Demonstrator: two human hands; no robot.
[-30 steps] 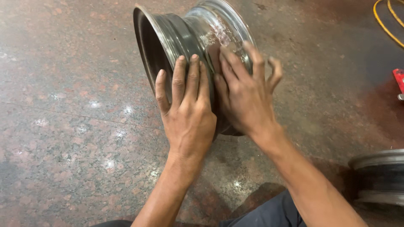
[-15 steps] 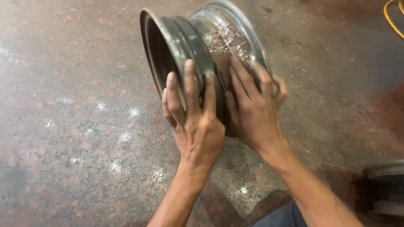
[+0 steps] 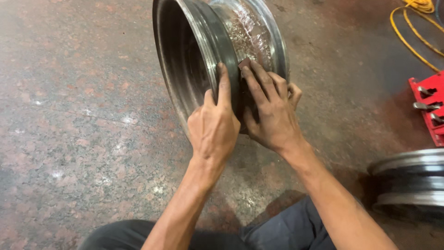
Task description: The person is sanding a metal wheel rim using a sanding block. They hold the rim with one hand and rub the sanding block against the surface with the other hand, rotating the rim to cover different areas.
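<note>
A bare metal wheel rim stands on its edge on the speckled stone floor, its open side facing left. My left hand lies flat against the rim's barrel near the left flange. Just right of it, my right hand presses a small dark abrasive pad onto the scuffed, shiny barrel. The pad peeks out under my fingertips; most of it is hidden.
A second rim lies flat at the right edge. A red metal tool part sits above it, and a yellow hose curls at the top right. My dark trousers fill the bottom.
Both hands have slid a little up the barrel; my left fingers have drawn closer together. The view has shifted, bringing the red part and more of the second rim into sight.
</note>
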